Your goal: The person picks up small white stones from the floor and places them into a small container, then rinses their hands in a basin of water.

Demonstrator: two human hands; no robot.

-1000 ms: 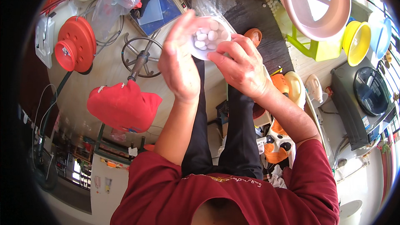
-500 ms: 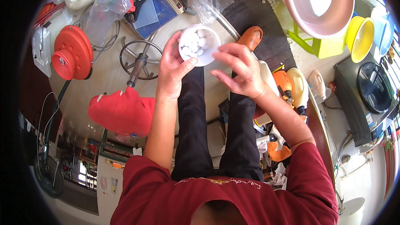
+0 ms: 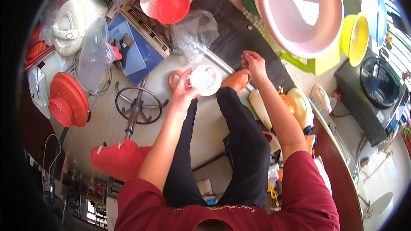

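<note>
My left hand grips a small round white tub by its left side. Inside lie several white pellets, blurred together in bright light. Off to the right, my right hand is raised near the edge of a dark tabletop. Its fingers curl together, and whether anything is pinched in them does not show. Below the tub, orange shoes are on my feet.
A clear plastic bag hangs over the table's edge beside a red lid. A pink basin stands at the far right, with white pellets scattered beside it. A wheeled stool base lies at left.
My right hand has moved from beside the tub to the right, and its spread fingers have curled together. The tub stays in my left hand. The view has shifted, showing more of the table.
</note>
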